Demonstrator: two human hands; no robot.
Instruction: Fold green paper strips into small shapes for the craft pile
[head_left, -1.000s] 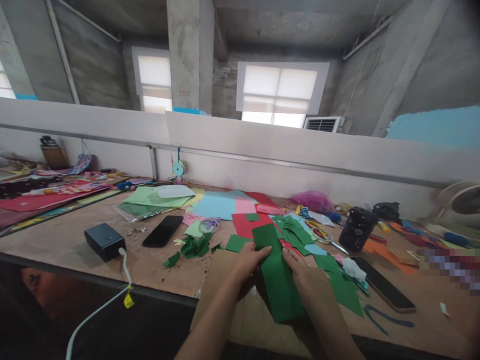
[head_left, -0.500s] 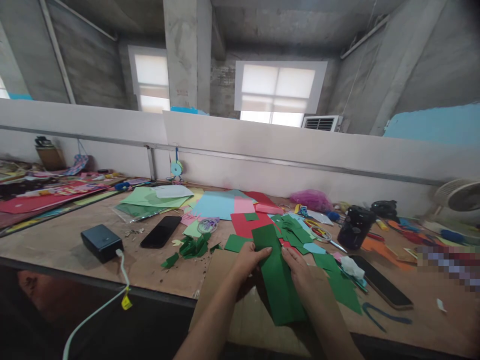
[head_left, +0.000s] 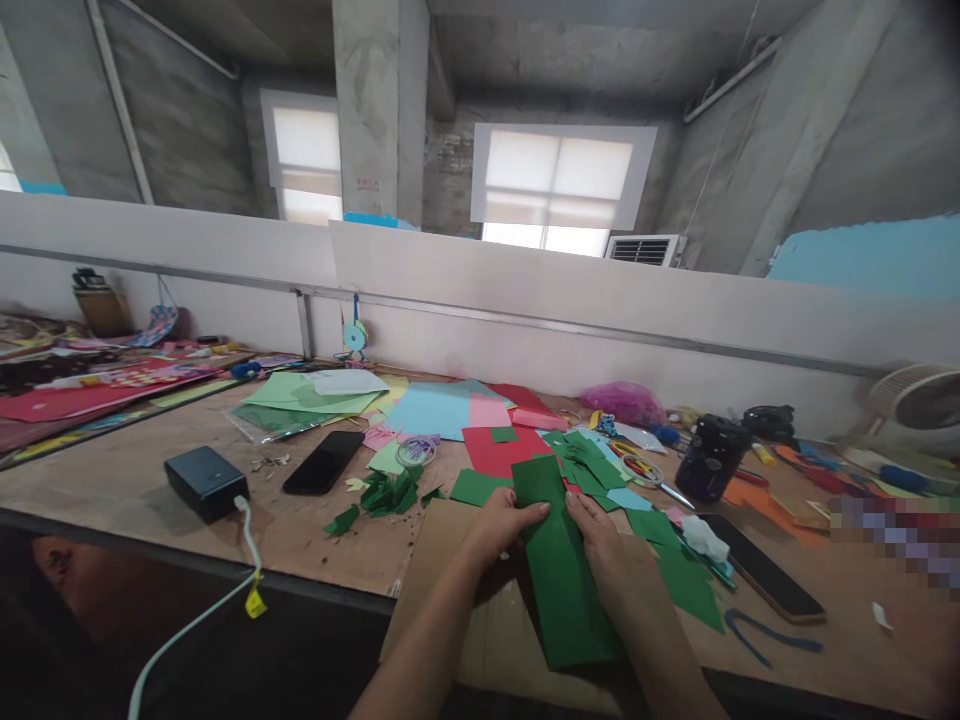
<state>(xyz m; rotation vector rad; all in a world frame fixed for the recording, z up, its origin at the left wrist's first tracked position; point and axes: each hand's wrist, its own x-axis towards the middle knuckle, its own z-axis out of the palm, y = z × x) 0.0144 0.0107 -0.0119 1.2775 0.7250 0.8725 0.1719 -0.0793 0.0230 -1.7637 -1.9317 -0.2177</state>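
Note:
A long strip of green paper (head_left: 564,575) slants between my two hands, above a brown board (head_left: 487,640) at the table's near edge. My left hand (head_left: 501,525) pinches its left edge, thumb on top and fingers underneath. On the opposite edge, my right hand (head_left: 592,520) grips the paper with its fingertips close to the top. Beyond my hands lie cut green pieces (head_left: 589,460) and a red sheet (head_left: 487,455). Crumpled green scraps (head_left: 388,492) rest left of my left hand. More green paper (head_left: 686,585) lies right of my right forearm.
A black phone (head_left: 324,462) and a dark box (head_left: 206,482) with a white cable sit on the left. Rightward are another phone (head_left: 765,570), a black cup (head_left: 709,458), a roll of tape (head_left: 641,468) and a fan (head_left: 919,405). A white partition (head_left: 525,290) stands behind.
The green paper strip has shifted slightly down and to the right in the picture. Both hands keep hold of its edges, and the things on the table stay where they were.

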